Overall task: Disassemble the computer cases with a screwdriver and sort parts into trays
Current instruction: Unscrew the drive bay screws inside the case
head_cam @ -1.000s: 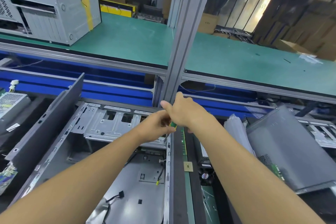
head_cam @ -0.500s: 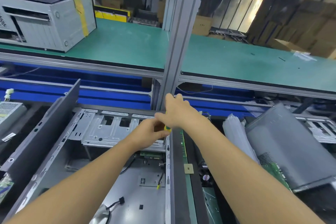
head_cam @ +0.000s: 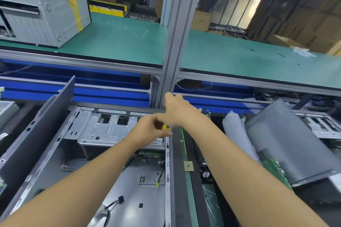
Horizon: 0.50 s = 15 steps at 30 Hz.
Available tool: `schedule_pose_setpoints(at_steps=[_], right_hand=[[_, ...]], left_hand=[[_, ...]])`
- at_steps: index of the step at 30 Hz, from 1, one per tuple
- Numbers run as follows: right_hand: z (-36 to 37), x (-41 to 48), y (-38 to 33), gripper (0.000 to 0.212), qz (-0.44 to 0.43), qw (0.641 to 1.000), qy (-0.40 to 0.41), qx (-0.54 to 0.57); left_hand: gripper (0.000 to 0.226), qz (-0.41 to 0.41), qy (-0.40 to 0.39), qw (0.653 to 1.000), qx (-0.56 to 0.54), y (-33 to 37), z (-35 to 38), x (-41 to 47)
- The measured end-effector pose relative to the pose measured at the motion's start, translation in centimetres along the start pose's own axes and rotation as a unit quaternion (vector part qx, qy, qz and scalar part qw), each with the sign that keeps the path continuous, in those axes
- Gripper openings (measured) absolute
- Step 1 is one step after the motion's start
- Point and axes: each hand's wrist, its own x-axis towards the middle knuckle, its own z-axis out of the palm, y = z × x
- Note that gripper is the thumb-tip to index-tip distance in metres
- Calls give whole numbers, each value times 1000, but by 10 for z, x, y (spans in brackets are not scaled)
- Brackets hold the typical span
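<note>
At the far right corner of the open case (head_cam: pixel 129 180), a screwdriver (head_cam: pixel 166 127) is held upright by both hands. Its upper handle is wrapped by the right hand (head_cam: pixel 177 110) and its yellow lower part is pinched by the curled fingers of the left hand (head_cam: pixel 149 129). The tip is set down beside the drive cage (head_cam: pixel 110 129), but the screw cannot be made out. The task is judged partway done. This case is opened and largely gutted, with cables (head_cam: pixel 114 202) and the cage left inside, and a panel (head_cam: pixel 287 143) and a board (head_cam: pixel 275 167) are laid to the right. A second case (head_cam: pixel 42 14) on the shelf (head_cam: pixel 120 42) appears untouched. Compared with half a second ago, the hands are kept at the same corner, and slightly more yellow handle is shown.
</note>
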Motion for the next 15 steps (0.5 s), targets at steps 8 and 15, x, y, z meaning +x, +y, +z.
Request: schedule_pose_setpoints(at_steps=[8, 15], right_hand=[[-2, 0, 3, 25, -33, 999, 13, 32], [-3, 1, -1, 44, 1, 1000, 6, 19]], left_hand=[[21, -3, -86, 994, -66, 5, -11, -3], [28, 5, 13, 999, 37, -1, -1, 4]])
